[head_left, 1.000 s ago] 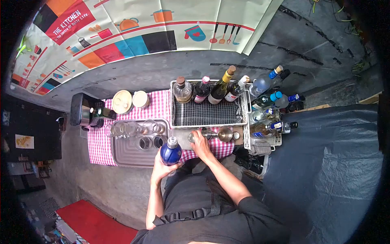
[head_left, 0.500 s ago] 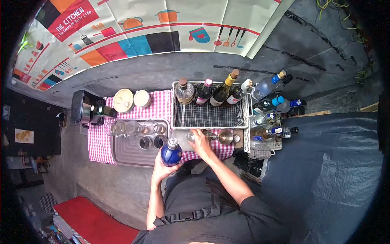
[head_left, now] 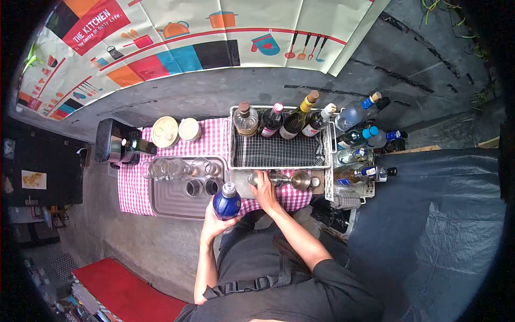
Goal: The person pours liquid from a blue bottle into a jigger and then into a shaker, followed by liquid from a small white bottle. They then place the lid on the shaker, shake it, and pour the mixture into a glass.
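A round blue bottle (head_left: 227, 206) with a silver cap (head_left: 228, 188) is held upright by my left hand (head_left: 213, 225), fingers wrapped about its side. My right hand (head_left: 264, 194) reaches to the narrow strip in front of the wire basket, its fingers curled at a clear glass piece (head_left: 252, 177); I cannot tell exactly what they grip. Just right of those fingers are a shiny bar piece (head_left: 278, 179), a metal cup (head_left: 300, 180) and a small white-topped item (head_left: 315, 182). Two dark-looking glasses (head_left: 193, 187) stand on the tray left of the blue bottle.
A grey tray (head_left: 161, 206) carries several clear glasses (head_left: 174, 168). Behind my hands, a white wire basket (head_left: 232, 145) lined with dark cloth holds several bottles (head_left: 293, 122). More bottles (head_left: 354, 173) crowd the right rack. Two lidded jars (head_left: 164, 132) and a black appliance (head_left: 110, 140) stand left.
The whole view has shifted slightly. Both hands keep nearly the same places, the left still around the blue bottle and the right at the glass piece.
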Tool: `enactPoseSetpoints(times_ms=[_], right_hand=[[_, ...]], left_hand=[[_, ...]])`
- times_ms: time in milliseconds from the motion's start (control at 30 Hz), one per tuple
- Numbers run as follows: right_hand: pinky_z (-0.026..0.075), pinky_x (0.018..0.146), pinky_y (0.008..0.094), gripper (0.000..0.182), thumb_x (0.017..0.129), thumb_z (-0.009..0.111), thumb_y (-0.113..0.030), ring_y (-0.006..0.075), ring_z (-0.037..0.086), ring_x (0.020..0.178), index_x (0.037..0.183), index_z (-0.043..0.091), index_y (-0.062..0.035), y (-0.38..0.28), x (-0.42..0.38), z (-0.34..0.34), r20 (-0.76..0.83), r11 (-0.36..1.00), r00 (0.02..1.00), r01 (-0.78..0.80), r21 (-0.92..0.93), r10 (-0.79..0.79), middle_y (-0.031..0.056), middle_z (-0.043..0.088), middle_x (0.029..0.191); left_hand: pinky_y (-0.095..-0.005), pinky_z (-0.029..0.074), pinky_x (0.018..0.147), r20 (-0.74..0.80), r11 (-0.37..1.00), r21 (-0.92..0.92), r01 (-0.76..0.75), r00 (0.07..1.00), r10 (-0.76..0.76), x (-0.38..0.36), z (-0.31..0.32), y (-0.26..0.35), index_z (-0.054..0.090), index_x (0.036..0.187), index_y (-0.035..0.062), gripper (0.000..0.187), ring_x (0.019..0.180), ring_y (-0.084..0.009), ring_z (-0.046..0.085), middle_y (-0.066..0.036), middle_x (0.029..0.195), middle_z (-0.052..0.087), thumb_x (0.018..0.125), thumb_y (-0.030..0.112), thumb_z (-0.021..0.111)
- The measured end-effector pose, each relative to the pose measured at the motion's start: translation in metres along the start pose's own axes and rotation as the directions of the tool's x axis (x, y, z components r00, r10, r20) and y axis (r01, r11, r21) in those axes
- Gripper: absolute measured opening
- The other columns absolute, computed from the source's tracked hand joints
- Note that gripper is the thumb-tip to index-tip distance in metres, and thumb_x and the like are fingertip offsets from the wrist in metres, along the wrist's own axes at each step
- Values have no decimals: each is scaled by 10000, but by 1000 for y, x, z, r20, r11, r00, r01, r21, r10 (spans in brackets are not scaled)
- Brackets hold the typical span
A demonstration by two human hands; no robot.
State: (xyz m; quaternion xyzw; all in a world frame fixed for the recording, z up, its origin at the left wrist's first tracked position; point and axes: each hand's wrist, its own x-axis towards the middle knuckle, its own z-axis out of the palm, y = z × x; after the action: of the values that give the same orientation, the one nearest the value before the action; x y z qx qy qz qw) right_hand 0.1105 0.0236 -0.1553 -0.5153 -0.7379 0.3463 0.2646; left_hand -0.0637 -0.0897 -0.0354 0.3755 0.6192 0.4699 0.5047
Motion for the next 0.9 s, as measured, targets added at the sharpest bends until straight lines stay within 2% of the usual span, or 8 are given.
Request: enactPoseSetpoints(times_ms=[300,367,467,567,667,733,867,900], right_hand=[[570,818,517,662,825,791,-118,460,639,1024,1357,419,14,-19,-9,-23,-39,996,999,1,-94,-4,274,507,1278],[587,781,486,561,887,753,-182,404,669,994,1328,472,21,-38,-16,-59,-31,991,999,-26,-130,22,245,555,1213],[589,719,387,326,991,642,-231,253,666,856,1200,600,16,-41,-29,-113,-213,999,976,-53,7,53,165,635,1055],[552,774,438,202,974,617,-102,343,657,909,1153,611,-8,19,-42,-140,-420,979,902,-164,-121,99,170,620,1043],[532,807,464,293,892,672,-32,399,646,940,1180,617,-21,47,-53,-171,-399,957,914,-178,-231,74,179,597,1097],[530,836,486,431,822,709,6,423,639,973,1236,611,-61,75,-57,-168,-284,897,938,-289,-334,196,170,564,1185],[544,846,513,665,748,771,-7,417,650,1013,1371,559,-106,109,-54,-156,-101,878,963,-270,-396,250,177,524,1290],[542,918,473,654,743,750,25,396,626,1109,1357,574,-112,109,-51,-157,-74,882,954,-298,-366,291,147,545,1328]], left_hand=[[-350,508,982,49,1000,-26,1,999,0,3,3,-2,516,1297,27,825,1071,-168,642,-83,1183,649,602,133,947],[-351,509,979,54,1000,15,-14,998,13,4,3,0,518,1296,24,831,1068,-170,641,-85,1181,648,597,146,950],[-352,509,973,52,997,76,-25,998,21,5,0,-8,522,1295,16,843,1060,-175,643,-89,1177,650,588,170,953],[-353,511,961,37,996,87,-30,999,27,7,5,-6,525,1295,11,850,1041,-179,649,-94,1164,656,581,189,951],[-355,515,955,82,999,45,-24,996,20,11,10,-4,531,1292,15,834,1030,-178,652,-94,1161,659,587,180,946],[-355,517,953,78,998,67,-15,997,10,12,13,-5,539,1286,17,819,1030,-171,651,-93,1164,660,591,174,944],[-341,524,931,107,997,76,-19,994,11,14,22,3,560,1260,14,762,998,-155,653,-78,1134,668,611,150,935],[-332,528,916,104,998,65,0,995,-7,14,26,8,570,1244,14,730,979,-145,651,-68,1111,670,622,141,931]])
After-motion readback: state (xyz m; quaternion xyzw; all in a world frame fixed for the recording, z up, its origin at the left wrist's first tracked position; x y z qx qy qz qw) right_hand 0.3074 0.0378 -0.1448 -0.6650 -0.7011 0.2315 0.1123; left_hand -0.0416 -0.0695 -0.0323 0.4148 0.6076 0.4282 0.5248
